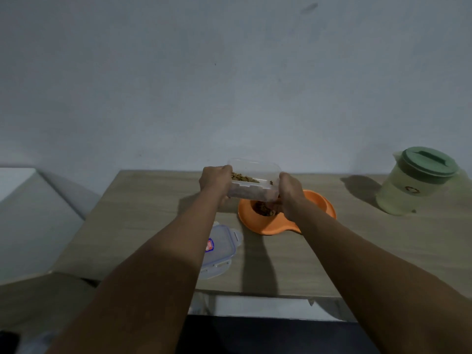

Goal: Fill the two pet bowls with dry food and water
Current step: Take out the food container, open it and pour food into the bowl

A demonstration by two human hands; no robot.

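- Clear rectangular plastic container (252,187): being held in the air just above the near-left part of the orange bowl; brown dry kibble (244,178) is lying in a shallow band inside it.
- Orange double-well plastic pet bowl (258,223): sitting on the table at centre. Its left well is holding a small heap of the same kibble, while the right well is largely hidden behind the right hand, so its contents cannot be told.
- Pale green translucent jug with a darker green lid (419,182): standing upright at the far right of the table, well apart from the bowl, lid on; contents not discernible.
- Clear snap-lock lid with a red label (224,247): lying flat near the table's front edge, partly under the left forearm.
- Light wooden table (153,213): bearing all of the above.
- Left hand (215,181): gripping the container's left end, fingers wrapping it, arm stretching forward.
- Right hand (291,192): gripping the container's right end likewise — arm also reaching out.
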